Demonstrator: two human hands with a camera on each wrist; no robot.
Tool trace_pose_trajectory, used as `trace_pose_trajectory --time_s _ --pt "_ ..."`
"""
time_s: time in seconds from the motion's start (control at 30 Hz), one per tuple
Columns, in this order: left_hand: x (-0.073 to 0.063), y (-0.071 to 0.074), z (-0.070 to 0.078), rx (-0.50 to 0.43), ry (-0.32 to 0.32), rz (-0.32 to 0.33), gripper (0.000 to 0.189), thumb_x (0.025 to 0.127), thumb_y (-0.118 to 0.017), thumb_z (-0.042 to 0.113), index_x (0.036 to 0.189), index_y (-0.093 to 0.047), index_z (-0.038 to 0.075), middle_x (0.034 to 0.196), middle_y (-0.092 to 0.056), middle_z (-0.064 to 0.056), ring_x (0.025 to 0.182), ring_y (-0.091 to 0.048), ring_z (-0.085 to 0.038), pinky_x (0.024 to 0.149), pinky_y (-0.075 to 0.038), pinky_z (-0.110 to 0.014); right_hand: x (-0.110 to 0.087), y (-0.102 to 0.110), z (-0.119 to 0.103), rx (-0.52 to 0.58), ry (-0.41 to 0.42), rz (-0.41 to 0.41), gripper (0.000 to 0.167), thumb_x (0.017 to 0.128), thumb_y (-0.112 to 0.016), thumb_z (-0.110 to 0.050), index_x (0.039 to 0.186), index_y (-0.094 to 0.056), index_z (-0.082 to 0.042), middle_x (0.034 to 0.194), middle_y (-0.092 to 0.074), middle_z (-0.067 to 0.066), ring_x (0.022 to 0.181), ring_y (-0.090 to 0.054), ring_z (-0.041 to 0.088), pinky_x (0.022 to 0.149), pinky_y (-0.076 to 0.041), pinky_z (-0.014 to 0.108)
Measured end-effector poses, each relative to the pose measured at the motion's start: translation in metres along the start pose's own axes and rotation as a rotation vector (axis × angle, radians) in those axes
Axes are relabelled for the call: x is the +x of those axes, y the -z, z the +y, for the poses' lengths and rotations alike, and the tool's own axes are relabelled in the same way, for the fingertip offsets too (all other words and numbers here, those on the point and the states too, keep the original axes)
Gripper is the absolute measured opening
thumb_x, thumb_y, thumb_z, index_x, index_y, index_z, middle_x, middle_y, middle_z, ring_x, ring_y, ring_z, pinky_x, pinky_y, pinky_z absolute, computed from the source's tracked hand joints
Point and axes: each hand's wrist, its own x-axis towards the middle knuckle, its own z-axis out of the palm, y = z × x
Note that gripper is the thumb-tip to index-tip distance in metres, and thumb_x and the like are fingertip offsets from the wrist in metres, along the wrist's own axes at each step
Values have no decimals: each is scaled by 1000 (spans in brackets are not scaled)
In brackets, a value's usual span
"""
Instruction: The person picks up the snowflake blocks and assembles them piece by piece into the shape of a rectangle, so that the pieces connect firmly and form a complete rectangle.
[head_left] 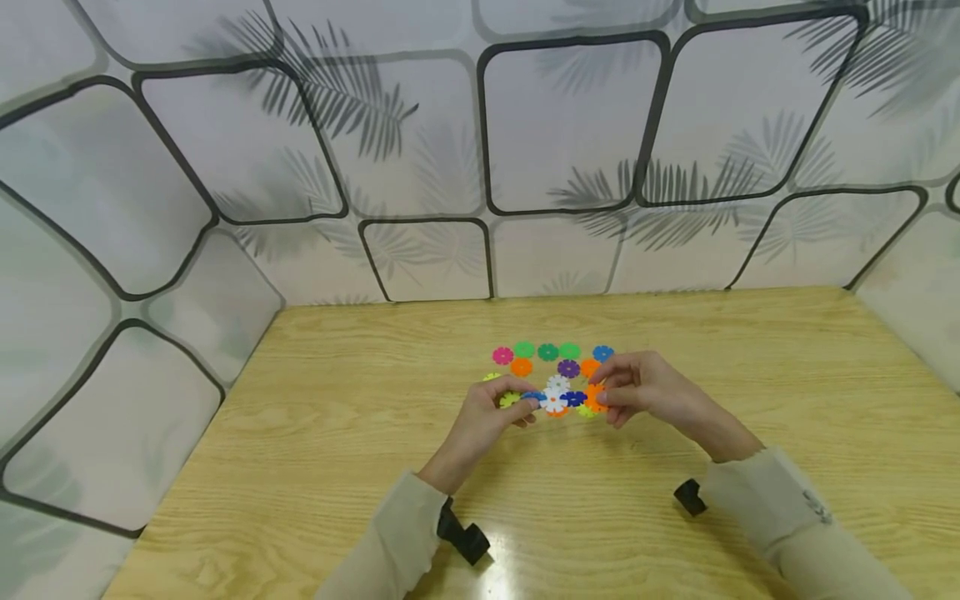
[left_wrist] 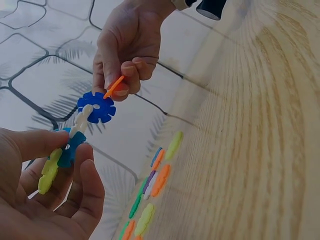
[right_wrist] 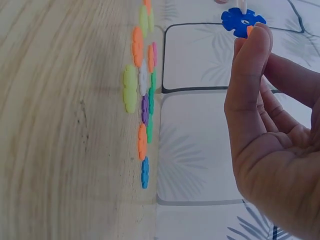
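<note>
A short chain of plastic snowflake discs is held up between both hands, its pieces slotted together at angles. My left hand (head_left: 480,412) pinches the light blue snowflake disc (left_wrist: 71,149) between thumb and fingers; a yellow disc (left_wrist: 49,171) hangs off it beside the palm. From there the chain runs through a white disc (left_wrist: 81,121) to a dark blue disc (left_wrist: 96,107). At the other end, thumb and fingertips of my right hand (head_left: 656,392) pinch an orange disc (left_wrist: 114,87), which meets the dark blue one at its edge and is mostly covered in the right wrist view.
Loose discs lie flat on the wooden table (head_left: 315,433) beyond and below the hands, among them pink (head_left: 502,356), purple (head_left: 568,367), green (head_left: 548,352) and blue (head_left: 603,353) ones. A patterned cloth wall (head_left: 427,258) rises at the table's back edge.
</note>
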Motion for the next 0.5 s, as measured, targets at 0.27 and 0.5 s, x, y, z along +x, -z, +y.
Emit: trace_pose_trajectory --time_s 0.27,0.5 --pt "-2 -4 -1 55 -25 -22 7 92 -70 -2 98 -68 -5 100 -71 -6 72 -59 -10 72 -48 -29 0 -8 1 -3 27 20 21 94 -59 11 111 -55 22 82 -68 11 62 -67 16 62 -60 32" --pt "-3 -5 -1 74 -35 -16 5 91 -71 -4 95 -67 -4 100 -72 -10 75 -59 -10 72 -46 -26 0 -14 0 -12 54 64 11 92 -59 15 102 -56 19 81 -67 12 60 -65 15 59 -59 30"
